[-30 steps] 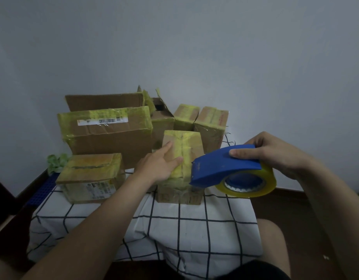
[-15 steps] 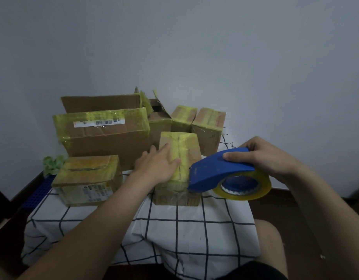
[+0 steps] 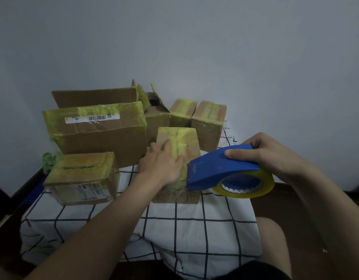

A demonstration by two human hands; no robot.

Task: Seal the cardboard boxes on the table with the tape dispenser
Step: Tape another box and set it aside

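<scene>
A small upright cardboard box [image 3: 186, 138] with yellowish tape down its top stands at the middle of the table. My left hand [image 3: 162, 164] lies flat on its top front, fingers straight, pressing the tape. My right hand [image 3: 269, 156] grips the blue tape dispenser [image 3: 217, 168], which carries a yellowish tape roll [image 3: 255, 188]. The dispenser's front edge meets the box's front face just below my left hand.
A checked white cloth [image 3: 194, 229] covers the table. A flat taped box [image 3: 81, 176] lies at front left, a large labelled box [image 3: 97, 132] behind it, an open box [image 3: 156, 116] and two small taped boxes [image 3: 209, 118] at the back. My knee [image 3: 273, 239] shows at lower right.
The dispenser has dropped from above the box's top to its front face. My left hand slid a little forward along the taped top.
</scene>
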